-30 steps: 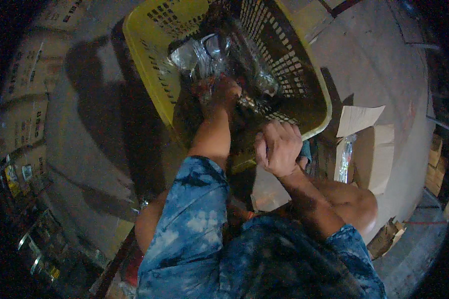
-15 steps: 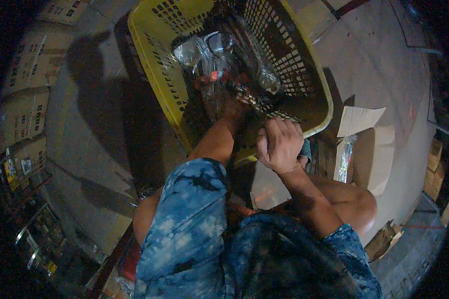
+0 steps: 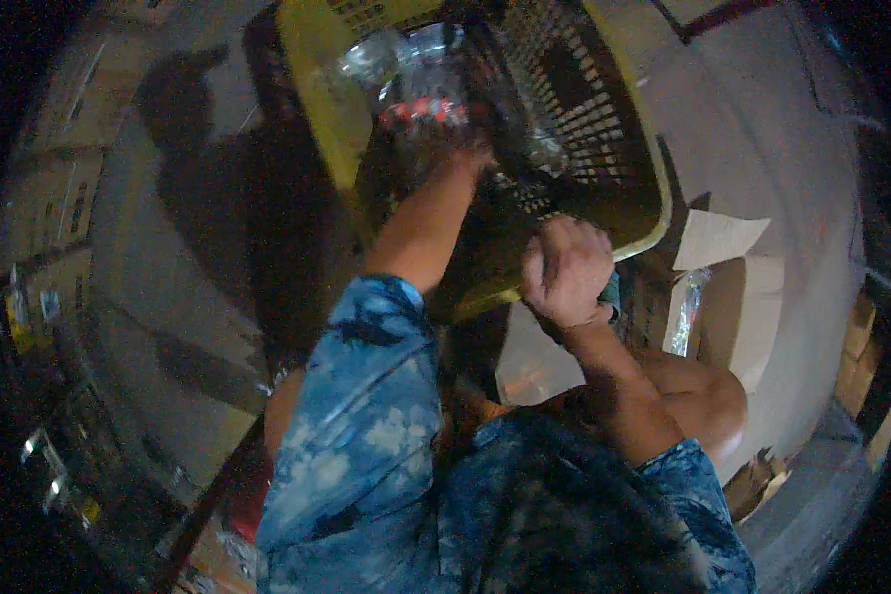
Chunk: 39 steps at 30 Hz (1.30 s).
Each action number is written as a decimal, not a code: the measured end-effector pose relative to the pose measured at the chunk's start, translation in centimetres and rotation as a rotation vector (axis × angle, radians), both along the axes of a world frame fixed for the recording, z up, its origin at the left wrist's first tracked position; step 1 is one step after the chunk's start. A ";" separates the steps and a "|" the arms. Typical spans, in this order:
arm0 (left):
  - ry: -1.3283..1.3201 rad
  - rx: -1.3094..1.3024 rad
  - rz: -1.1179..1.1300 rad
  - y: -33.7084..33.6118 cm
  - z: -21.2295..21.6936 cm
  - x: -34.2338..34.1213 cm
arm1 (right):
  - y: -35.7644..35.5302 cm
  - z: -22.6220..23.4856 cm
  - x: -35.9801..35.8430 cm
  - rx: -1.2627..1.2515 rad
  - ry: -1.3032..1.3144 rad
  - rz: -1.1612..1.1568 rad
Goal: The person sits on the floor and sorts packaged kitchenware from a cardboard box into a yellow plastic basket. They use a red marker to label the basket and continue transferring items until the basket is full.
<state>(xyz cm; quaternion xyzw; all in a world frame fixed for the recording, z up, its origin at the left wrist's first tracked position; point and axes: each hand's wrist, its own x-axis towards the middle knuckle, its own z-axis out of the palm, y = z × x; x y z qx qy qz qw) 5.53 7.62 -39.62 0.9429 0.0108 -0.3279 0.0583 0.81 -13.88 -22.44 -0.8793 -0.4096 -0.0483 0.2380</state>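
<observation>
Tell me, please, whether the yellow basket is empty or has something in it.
Not empty: shiny wrapped items with red parts lie inside the yellow basket, and the left hand is inside too.

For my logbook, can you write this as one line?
left hand: inside yellow basket, grip blurred | right hand: on near rim | contents: shiny clear-plastic items

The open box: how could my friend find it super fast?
Start at the big yellow basket. From the right hand at its near rim, go right to an open box. Unlike the far-left cartons, its pale flap sticks out and something shiny shows inside.
</observation>
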 end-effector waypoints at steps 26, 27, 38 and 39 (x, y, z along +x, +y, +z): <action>-0.357 0.138 1.989 -13.3 -6.0 -67.4 | -0.3 -3.4 5.1 -0.536 0.066 -0.242; -0.195 0.395 1.817 -13.6 -7.0 -67.6 | -0.4 -3.6 5.3 -0.521 0.089 -0.280; -0.017 0.273 2.166 -12.8 -12.9 -66.6 | -0.8 -3.6 5.3 -0.474 0.057 -0.274; -0.040 0.107 2.178 -12.3 -13.0 -66.9 | -0.8 -3.5 5.1 -0.470 0.053 -0.278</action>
